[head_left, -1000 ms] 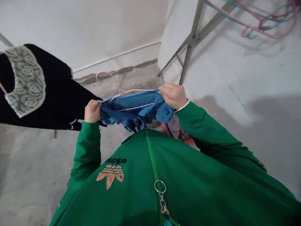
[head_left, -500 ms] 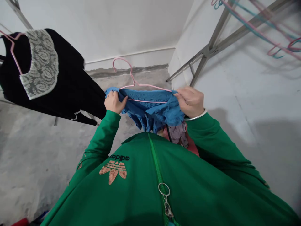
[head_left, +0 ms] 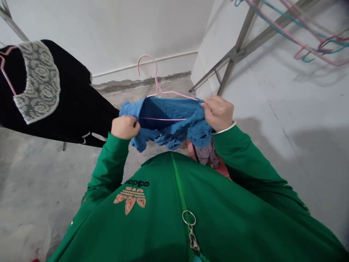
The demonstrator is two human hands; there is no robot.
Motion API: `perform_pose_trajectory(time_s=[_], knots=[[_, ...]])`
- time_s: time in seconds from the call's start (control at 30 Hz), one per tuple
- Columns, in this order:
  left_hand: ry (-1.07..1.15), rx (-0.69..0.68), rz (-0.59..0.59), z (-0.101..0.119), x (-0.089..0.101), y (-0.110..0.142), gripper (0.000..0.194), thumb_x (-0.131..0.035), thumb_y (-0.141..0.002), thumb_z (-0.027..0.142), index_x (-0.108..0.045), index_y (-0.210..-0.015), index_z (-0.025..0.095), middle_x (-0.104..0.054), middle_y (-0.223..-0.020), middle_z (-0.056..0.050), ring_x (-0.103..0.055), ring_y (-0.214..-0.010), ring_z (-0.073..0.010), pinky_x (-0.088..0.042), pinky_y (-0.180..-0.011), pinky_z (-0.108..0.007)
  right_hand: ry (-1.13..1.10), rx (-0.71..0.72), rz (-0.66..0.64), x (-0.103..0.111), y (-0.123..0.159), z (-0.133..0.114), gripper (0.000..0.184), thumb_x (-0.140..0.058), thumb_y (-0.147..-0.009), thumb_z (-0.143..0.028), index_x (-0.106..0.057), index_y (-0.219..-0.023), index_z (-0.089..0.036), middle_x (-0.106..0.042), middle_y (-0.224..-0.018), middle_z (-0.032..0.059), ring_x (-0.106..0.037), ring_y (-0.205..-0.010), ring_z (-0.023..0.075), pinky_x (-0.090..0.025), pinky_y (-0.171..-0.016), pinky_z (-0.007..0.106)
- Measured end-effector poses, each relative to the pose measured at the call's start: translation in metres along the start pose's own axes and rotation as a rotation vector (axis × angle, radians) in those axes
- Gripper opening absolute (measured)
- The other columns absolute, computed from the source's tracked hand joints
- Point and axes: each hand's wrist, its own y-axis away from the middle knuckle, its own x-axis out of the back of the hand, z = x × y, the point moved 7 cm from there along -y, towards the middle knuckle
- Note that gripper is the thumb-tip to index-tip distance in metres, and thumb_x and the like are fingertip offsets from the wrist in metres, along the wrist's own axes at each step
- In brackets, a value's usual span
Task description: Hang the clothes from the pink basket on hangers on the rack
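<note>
Head view | left grip (head_left: 125, 127), right grip (head_left: 218, 113) both pinching blue garment (head_left: 169, 109) on pink wire hanger (head_left: 156, 78) | concrete floor (head_left: 32, 189), white wall (head_left: 109, 36)

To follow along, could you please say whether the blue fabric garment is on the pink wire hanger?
Partly: the pink wire hanger has its lower bar inside the blue garment, hook clear above.

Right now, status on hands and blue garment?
Left hand, right hand gripping blue garment. Pink wire hanger partly inside, hook out. Black lace-collared garment hanging just left.
</note>
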Motion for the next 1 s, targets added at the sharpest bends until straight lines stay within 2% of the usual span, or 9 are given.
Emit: perform_pose_trajectory(time_s=[0.07, 0.1, 0.23, 0.37, 0.6, 0.7, 0.8, 0.93, 1.0], knots=[[0.043, -0.133, -0.081, 0.010, -0.003, 0.006, 0.034, -0.044, -0.085, 0.042, -0.065, -0.073, 0.018, -0.065, -0.076, -0.008, -0.062, -0.076, -0.0240, -0.041, -0.062, -0.032, -0.078, -0.006, 0.011, 0.002, 0.000, 0.003, 0.034, -0.038, -0.096, -0.037, -0.062, -0.081, -0.018, -0.059, -0.071, 0.0067, -0.056, -0.071, 0.0190, -0.041, -0.065, 0.031], [0.073, -0.138, -0.041, 0.008, 0.000, 0.006, 0.036, -0.042, -0.087, 0.043, -0.066, -0.078, 0.018, -0.066, -0.081, -0.008, -0.062, -0.078, -0.0234, -0.042, -0.063, -0.031, -0.115, 0.000, 0.018, 0.004, -0.001, 0.004, 0.033, -0.039, -0.096, -0.037, -0.062, -0.081, -0.018, -0.059, -0.071, 0.0069, -0.056, -0.070, 0.0188, -0.042, -0.064, 0.031], [0.149, -0.032, 0.309, -0.015, 0.023, -0.001, 0.037, -0.045, -0.089, 0.041, -0.063, -0.110, 0.016, -0.062, -0.108, -0.013, -0.060, -0.100, -0.0267, -0.046, -0.080, -0.035, -0.223, 0.038, 0.028, 0.011, -0.004, 0.003, 0.031, -0.043, -0.095, -0.037, -0.062, -0.079, -0.019, -0.058, -0.068, 0.0059, -0.056, -0.066, 0.0174, -0.043, -0.062, 0.030], [0.187, -0.097, 0.362, -0.021, 0.017, -0.019, 0.043, -0.052, -0.086, 0.036, -0.055, -0.125, 0.017, -0.056, -0.127, -0.015, -0.053, -0.117, -0.0315, -0.042, -0.093, -0.043, -0.260, 0.087, 0.053, 0.020, -0.007, -0.005, 0.031, -0.045, -0.093, -0.035, -0.062, -0.073, -0.018, -0.055, -0.062, 0.0043, -0.053, -0.059, 0.0151, -0.042, -0.056, 0.028], [0.449, -0.171, 0.199, -0.046, -0.013, -0.038, 0.028, -0.047, -0.082, 0.023, -0.070, -0.096, 0.015, -0.070, -0.094, -0.008, -0.064, -0.089, -0.0204, -0.050, -0.083, -0.031, -0.279, 0.067, 0.024, 0.030, 0.000, -0.001, 0.030, -0.047, -0.092, -0.037, -0.062, -0.074, -0.019, -0.057, -0.064, 0.0048, -0.055, -0.061, 0.0162, -0.044, -0.058, 0.029], [0.553, -0.144, 0.212, -0.063, -0.015, -0.039, 0.028, -0.048, -0.080, 0.023, -0.071, -0.092, 0.014, -0.071, -0.089, -0.006, -0.064, -0.083, -0.0185, -0.051, -0.080, -0.029, -0.250, 0.051, -0.010, 0.031, 0.006, 0.002, 0.031, -0.047, -0.092, -0.039, -0.063, -0.074, -0.020, -0.058, -0.064, 0.0050, -0.056, -0.061, 0.0169, -0.045, -0.058, 0.031], [0.531, -0.108, 0.264, -0.073, -0.006, -0.037, 0.025, -0.050, -0.080, 0.024, -0.071, -0.089, 0.016, -0.070, -0.088, -0.006, -0.065, -0.085, -0.0195, -0.051, -0.083, -0.031, -0.235, 0.051, -0.015, 0.033, 0.009, 0.003, 0.032, -0.046, -0.092, -0.039, -0.064, -0.074, -0.020, -0.057, -0.063, 0.0046, -0.055, -0.060, 0.0168, -0.044, -0.057, 0.031], [0.400, -0.192, 0.419, -0.053, 0.021, -0.027, 0.030, -0.051, -0.084, 0.032, -0.066, -0.106, 0.019, -0.063, -0.114, -0.009, -0.058, -0.110, -0.0247, -0.045, -0.097, -0.039, -0.245, 0.049, 0.014, 0.038, 0.010, 0.003, 0.031, -0.046, -0.092, -0.038, -0.064, -0.074, -0.019, -0.058, -0.063, 0.0051, -0.056, -0.060, 0.0163, -0.045, -0.057, 0.030], [0.385, -0.299, 0.380, -0.027, 0.024, -0.025, 0.039, -0.052, -0.085, 0.040, -0.061, -0.116, 0.018, -0.059, -0.120, -0.011, -0.055, -0.114, -0.0260, -0.045, -0.098, -0.040, -0.253, 0.051, 0.030, 0.039, 0.010, 0.002, 0.031, -0.047, -0.092, -0.037, -0.064, -0.074, -0.019, -0.059, -0.064, 0.0052, -0.056, -0.061, 0.0163, -0.045, -0.057, 0.030]])
